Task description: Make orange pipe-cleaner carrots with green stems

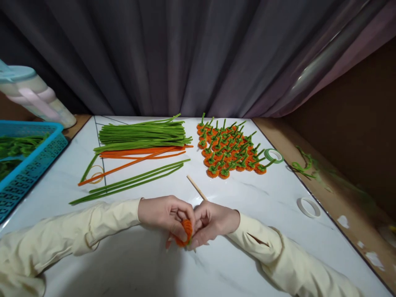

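Observation:
My left hand point(170, 214) grips a small coiled orange pipe-cleaner persimmon point(186, 231) between thumb and fingers. At the persimmon's right side, my right hand point(213, 220) is closed with its fingertips against a bit of green, mostly covered by the fingers. A thin wooden stick point(196, 187) lies on the table just beyond my right hand. Farther back on the right stand many finished orange persimmons point(227, 150) with green leaves and upright green stems. Three loose green pipe cleaners point(133, 181) lie beyond my left hand.
Behind them lie a thick bundle of green pipe cleaners point(142, 134) and some orange pipe cleaners point(139, 152). Green tape point(274, 156) and a white tape roll point(308, 207) are at right. A blue basket point(34, 165) and a tumbler point(37, 97) stand left; a dark curtain point(161, 53) hangs behind.

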Tool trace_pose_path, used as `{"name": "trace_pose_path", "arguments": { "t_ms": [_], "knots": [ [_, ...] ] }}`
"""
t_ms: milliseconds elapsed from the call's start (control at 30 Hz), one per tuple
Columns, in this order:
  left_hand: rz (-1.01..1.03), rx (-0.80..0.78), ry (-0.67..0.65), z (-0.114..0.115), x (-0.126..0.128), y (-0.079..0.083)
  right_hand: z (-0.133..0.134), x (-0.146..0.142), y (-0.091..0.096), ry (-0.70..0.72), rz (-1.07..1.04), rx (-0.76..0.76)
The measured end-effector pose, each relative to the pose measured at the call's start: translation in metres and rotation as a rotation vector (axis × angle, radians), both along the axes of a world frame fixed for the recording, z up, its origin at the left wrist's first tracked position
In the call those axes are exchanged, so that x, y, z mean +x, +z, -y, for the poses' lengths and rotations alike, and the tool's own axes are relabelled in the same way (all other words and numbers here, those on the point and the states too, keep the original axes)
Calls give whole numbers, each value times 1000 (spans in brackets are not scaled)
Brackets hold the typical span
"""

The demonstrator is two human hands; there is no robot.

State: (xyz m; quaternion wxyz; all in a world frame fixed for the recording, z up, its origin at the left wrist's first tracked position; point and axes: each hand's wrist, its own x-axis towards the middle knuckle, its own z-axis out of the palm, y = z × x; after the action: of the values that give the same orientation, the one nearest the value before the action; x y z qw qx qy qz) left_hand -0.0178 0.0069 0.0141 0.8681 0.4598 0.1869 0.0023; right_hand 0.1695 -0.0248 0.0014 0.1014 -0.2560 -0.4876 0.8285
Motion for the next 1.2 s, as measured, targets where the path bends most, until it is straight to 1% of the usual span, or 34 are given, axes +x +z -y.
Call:
{"name": "trace_pose_path", "arguments": {
  "t_ms": [67,200,267,300,333,367,467,533,600,667,733,800,833,900,967,1033,1200],
  "knots": [
    [-11,15,29,1,1,0,0,-1,1,-41,16,21],
    [-22,103,106,-3,1,-1,-1,-2,6,-197,83,105],
    [-43,144,153,-5,1,-4,0,-2,9,-268,132,185],
    [-51,160,175,-6,1,-6,2,-2,10,-306,160,256],
    [-59,177,195,-7,1,-8,3,-2,11,-351,190,360],
    [-66,192,213,-7,1,-9,5,-3,11,-398,219,496],
    [-80,222,260,-7,2,-11,12,-6,7,-522,283,1027],
    [-92,230,298,-7,3,-10,15,-7,1,-557,325,1383],
    [-97,234,330,-7,4,-10,17,-8,-4,-566,384,1676],
    [-90,240,353,-8,5,-11,17,-8,-9,-582,441,1885],
    [-66,241,357,-9,5,-12,16,-8,-12,-596,485,2023],
    [-41,233,342,-11,5,-14,15,-7,-14,-587,518,2099],
    [-30,228,333,-12,5,-14,15,-7,-14,-580,536,2105],
    [-7,221,325,-13,5,-16,15,-7,-14,-565,582,2042],
    [16,222,328,-14,4,-18,14,-6,-15,-545,639,1928],
    [22,241,333,-15,4,-20,12,-6,-17,-497,686,1854],
    [23,308,368,-14,3,-24,11,-4,-21,-371,735,1901]
  ]
}}
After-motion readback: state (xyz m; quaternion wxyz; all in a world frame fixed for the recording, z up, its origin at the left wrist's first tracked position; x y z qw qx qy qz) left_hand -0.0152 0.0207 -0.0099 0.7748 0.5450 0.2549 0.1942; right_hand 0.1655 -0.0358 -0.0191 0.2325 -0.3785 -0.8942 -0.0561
